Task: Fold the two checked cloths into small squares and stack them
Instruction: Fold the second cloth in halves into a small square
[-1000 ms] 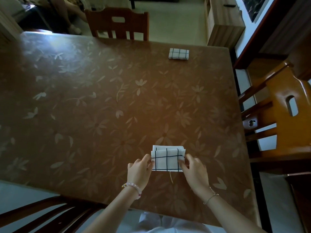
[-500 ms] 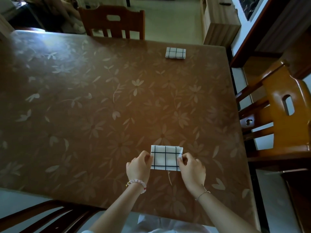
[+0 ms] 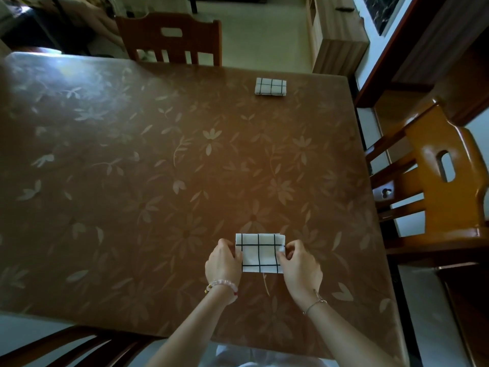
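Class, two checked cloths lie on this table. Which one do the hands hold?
The near checked cloth, gripped at its sides by the left hand and right hand. The far checked cloth lies alone, untouched.

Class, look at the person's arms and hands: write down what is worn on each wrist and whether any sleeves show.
The left hand has a bead bracelet at its wrist: pale pink beads with a gold-coloured one and a small red one. The right hand has a thin chain bracelet, fine and metallic. Both forearms are bare; no sleeves reach them.
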`<control>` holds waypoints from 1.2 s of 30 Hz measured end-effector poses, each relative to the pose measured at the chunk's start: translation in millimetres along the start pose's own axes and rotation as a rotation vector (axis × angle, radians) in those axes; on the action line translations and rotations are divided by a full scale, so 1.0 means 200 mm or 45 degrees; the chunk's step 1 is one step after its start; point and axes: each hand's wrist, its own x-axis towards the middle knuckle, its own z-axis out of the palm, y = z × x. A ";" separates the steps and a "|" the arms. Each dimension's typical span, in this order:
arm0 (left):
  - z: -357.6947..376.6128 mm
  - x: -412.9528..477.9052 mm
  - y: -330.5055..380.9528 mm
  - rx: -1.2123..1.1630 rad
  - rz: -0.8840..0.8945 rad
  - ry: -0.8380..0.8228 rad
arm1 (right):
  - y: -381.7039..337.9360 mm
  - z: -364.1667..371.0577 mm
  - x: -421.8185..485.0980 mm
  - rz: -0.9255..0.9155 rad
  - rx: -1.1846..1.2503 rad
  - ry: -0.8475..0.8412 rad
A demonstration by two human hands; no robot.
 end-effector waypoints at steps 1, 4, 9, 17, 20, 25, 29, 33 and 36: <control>0.00 0.01 0.00 -0.053 -0.036 -0.040 | 0.00 -0.01 0.00 0.006 -0.002 -0.009; -0.02 0.03 0.01 -0.148 -0.048 -0.147 | -0.01 -0.01 0.00 0.025 -0.003 -0.020; -0.06 0.02 0.02 -0.320 0.058 -0.202 | -0.02 -0.04 -0.01 0.055 0.006 -0.062; -0.20 -0.01 0.04 -0.955 -0.038 -0.274 | -0.02 -0.18 -0.05 0.269 0.667 -0.172; -0.26 -0.03 0.06 -1.199 -0.087 -0.283 | -0.07 -0.25 -0.09 0.671 1.214 -0.463; -0.33 -0.09 0.09 -1.579 -0.282 -0.477 | -0.19 -0.29 -0.18 0.615 1.652 -0.725; -0.35 -0.13 0.10 -1.584 -0.337 -0.636 | -0.28 -0.33 -0.20 0.427 1.798 -0.664; -0.36 -0.15 0.11 -1.541 -0.344 -0.686 | -0.30 -0.34 -0.18 0.414 1.800 -0.564; -0.37 -0.17 0.12 -1.557 -0.315 -0.637 | -0.29 -0.35 -0.17 0.411 1.771 -0.500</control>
